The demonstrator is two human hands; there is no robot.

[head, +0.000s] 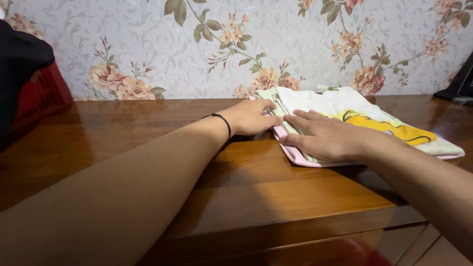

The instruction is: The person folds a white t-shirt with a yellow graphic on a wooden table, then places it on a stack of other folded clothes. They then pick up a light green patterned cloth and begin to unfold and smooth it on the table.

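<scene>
We press the folded shirts [345,106], right of centre: right hand [325,138] flat, fingers open; left hand [251,117] curled on their edge. In our judgement, squaring the stack needs steady pressure.

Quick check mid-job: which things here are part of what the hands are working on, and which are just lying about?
In hand:
- folded white shirt with yellow print, on the pink garment
- left hand, gripping the stack's left edge
- right hand, flat on the stack

Lying about:
- red crate, far left
- black cloth over it
- dark object, far right
- wooden table
</scene>
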